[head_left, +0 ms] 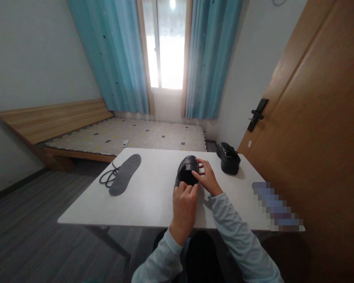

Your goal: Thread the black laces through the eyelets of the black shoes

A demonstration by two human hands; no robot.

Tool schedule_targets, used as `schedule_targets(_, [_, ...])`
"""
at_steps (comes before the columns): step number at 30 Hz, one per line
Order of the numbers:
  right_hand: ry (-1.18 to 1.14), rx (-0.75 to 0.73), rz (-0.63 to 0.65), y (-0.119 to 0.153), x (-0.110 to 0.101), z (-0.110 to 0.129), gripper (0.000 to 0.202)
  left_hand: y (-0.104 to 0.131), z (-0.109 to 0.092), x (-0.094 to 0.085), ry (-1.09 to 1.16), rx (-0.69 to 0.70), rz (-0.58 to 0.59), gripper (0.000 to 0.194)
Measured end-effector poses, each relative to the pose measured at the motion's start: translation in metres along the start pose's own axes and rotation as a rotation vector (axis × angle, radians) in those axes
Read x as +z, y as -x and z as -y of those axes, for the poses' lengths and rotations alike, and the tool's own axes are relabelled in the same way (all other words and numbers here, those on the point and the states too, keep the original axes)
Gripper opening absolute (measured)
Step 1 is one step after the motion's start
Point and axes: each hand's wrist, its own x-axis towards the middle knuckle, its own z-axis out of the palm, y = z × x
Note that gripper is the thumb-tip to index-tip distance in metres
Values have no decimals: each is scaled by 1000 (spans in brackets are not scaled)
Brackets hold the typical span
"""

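Note:
A black shoe stands on the white table in front of me, its opening facing up. My left hand has its fingers curled over the near edge of the opening, and the fingertips are partly hidden. From the right side my right hand grips the shoe, thumb at the opening and fingers along the outer side. To the left lies a grey insole, flat on the table. Beside it, partly under its edge, is a looped dark shoelace. The second black shoe stands at the far right.
A blurred-out flat item lies along the table's right edge. Beyond the table is a bed with a small white object on it. A wooden door rises close on the right.

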Motion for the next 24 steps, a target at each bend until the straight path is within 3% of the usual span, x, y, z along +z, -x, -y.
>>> schedule_targets(4, [8,3,21,0,-2,5,42,2,-8,-2,15,17,21,22])
schedule_targets(11, [27,-9,-57,1,-5,13,16,-7,-10,-18,-21,87,123,20])
schedule_targets(19, [69,-48,-98,3,-6,14,13,-7,-9,-18,-11,148,132,19])
schedule_targets(24, [67,-50,-95,4,-6,12,13,-7,0,-26,193,186,92,22])
